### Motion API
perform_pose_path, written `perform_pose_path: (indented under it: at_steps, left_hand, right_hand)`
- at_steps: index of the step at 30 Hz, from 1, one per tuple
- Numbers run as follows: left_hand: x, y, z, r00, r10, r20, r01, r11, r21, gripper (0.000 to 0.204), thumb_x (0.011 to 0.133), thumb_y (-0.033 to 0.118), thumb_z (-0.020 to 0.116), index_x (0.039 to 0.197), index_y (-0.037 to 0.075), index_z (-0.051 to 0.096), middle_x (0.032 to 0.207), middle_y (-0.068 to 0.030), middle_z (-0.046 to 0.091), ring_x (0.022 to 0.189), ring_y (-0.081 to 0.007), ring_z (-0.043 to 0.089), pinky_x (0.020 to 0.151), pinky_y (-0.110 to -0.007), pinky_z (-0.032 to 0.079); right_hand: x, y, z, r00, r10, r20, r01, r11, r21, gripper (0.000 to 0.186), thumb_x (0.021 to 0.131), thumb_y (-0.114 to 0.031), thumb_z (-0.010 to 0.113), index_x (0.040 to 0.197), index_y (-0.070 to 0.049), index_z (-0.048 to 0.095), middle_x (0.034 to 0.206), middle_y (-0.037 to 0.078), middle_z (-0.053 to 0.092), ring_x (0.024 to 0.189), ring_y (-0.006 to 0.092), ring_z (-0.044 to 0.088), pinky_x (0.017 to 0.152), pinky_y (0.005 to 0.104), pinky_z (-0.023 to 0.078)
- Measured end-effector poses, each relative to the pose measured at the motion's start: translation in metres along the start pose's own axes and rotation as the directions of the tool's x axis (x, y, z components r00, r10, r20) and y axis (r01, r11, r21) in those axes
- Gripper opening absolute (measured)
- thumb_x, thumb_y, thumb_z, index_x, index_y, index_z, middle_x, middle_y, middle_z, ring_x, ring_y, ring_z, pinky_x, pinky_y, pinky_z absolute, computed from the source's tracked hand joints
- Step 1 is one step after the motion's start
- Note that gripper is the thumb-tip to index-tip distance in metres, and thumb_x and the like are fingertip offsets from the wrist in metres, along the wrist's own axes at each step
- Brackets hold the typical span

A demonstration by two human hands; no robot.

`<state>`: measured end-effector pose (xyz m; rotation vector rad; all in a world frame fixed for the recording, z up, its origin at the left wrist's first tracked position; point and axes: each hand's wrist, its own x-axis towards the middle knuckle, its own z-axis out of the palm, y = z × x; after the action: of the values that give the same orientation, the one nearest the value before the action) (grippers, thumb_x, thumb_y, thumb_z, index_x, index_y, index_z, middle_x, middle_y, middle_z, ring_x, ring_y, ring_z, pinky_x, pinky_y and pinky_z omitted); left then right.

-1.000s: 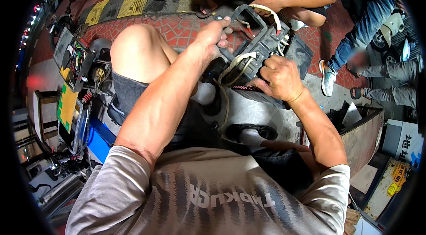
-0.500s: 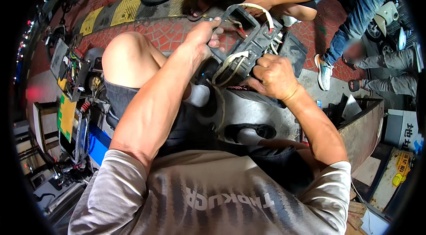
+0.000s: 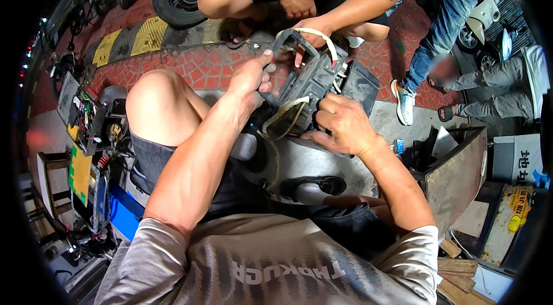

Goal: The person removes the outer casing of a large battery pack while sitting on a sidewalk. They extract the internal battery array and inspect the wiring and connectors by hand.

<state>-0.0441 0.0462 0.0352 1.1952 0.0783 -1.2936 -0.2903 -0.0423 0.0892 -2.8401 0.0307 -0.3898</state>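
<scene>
Left hand (image 3: 249, 78) leads with its grip closed around the near side of a looped black handle (image 3: 309, 47), thumb pointing up and away. Whether the right hand's (image 3: 345, 125) grip is wide, narrow or holding something I cannot tell: its fingers are curled under, knuckles up, at the near right side of the boxy dark-grey electrical unit (image 3: 308, 82) that bears the handle. That unit sits in front of the person, between both hands, tilted. One cream cable (image 3: 318, 34) arcs above the handle to a red end; another cream cable (image 3: 285, 110) loops down its near side. Just right of the unit is a flat dark panel (image 3: 361, 87). Across from the person, a crouching co-worker's hand (image 3: 314, 27) reaches to the handle. Farther out lie red paving (image 3: 199, 74), a yellow-and-black kerb ramp (image 3: 148, 36) and a motorcycle wheel (image 3: 174, 0).
</scene>
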Motion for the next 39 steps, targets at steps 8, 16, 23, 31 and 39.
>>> perform_pose_path:
  at_steps: [8, 16, 23, 31, 39]
  left_hand:
    - [-0.003, -0.003, 0.009, 0.997, 0.045, -0.069, -0.042, 0.998, 0.049, 0.043, 0.105, 0.041, 0.073, 0.108, -0.001, 0.067, 0.069, 0.0037, 0.044, 0.049, -0.0109, 0.037, 0.057, -0.040, 0.048]
    - [-0.010, -0.005, 0.017, 0.991, 0.102, -0.089, -0.095, 0.992, 0.080, 0.045, 0.104, 0.040, 0.074, 0.108, -0.005, 0.070, 0.062, 0.0026, 0.046, 0.048, -0.0118, 0.040, 0.053, -0.038, 0.047]
    - [-0.029, -0.021, 0.050, 0.997, 0.064, 0.053, -0.070, 0.990, 0.121, 0.040, 0.104, 0.043, 0.073, 0.098, 0.004, 0.067, 0.067, 0.0046, 0.046, 0.052, -0.0103, 0.042, 0.057, -0.036, 0.047]
    - [-0.054, -0.053, 0.115, 0.970, -0.093, 0.226, 0.052, 0.982, 0.184, 0.038, 0.103, 0.044, 0.075, 0.103, 0.007, 0.065, 0.067, 0.0048, 0.046, 0.052, -0.0098, 0.040, 0.057, -0.031, 0.043]
    - [-0.061, -0.140, 0.186, 0.878, -0.190, 0.439, 0.067, 0.958, 0.280, 0.028, 0.109, 0.036, 0.069, 0.101, 0.009, 0.064, 0.080, 0.0023, 0.053, 0.064, -0.0097, 0.047, 0.049, -0.027, 0.038]
  right_hand:
    - [-0.028, 0.018, -0.006, 0.959, 0.185, -0.214, -0.163, 0.980, 0.115, 0.020, 0.080, -0.003, 0.072, 0.099, -0.001, 0.066, 0.109, 0.017, 0.066, 0.104, 0.0390, 0.063, 0.093, 0.0470, 0.053]
    - [-0.020, 0.004, -0.016, 0.972, 0.219, -0.084, -0.221, 0.975, -0.013, 0.022, 0.081, -0.009, 0.071, 0.101, -0.001, 0.074, 0.114, 0.015, 0.067, 0.106, 0.0367, 0.063, 0.094, 0.0469, 0.054]
    - [-0.060, 0.010, -0.022, 0.946, 0.273, -0.173, -0.287, 0.956, -0.061, 0.016, 0.080, -0.007, 0.072, 0.096, -0.002, 0.072, 0.111, 0.014, 0.068, 0.105, 0.0358, 0.064, 0.089, 0.0463, 0.056]
    - [-0.117, -0.028, -0.007, 0.576, 0.720, -0.387, -0.717, 0.673, 0.185, 0.019, 0.099, -0.018, 0.074, 0.103, 0.000, 0.076, 0.117, 0.019, 0.069, 0.111, 0.0393, 0.064, 0.098, 0.0471, 0.051]
    - [-0.204, -0.031, 0.076, -0.240, 0.915, -0.324, -0.436, 0.196, 0.878, 0.045, 0.117, -0.035, 0.053, 0.128, 0.006, 0.069, 0.121, 0.010, 0.066, 0.115, 0.0207, 0.060, 0.105, 0.0333, 0.045]
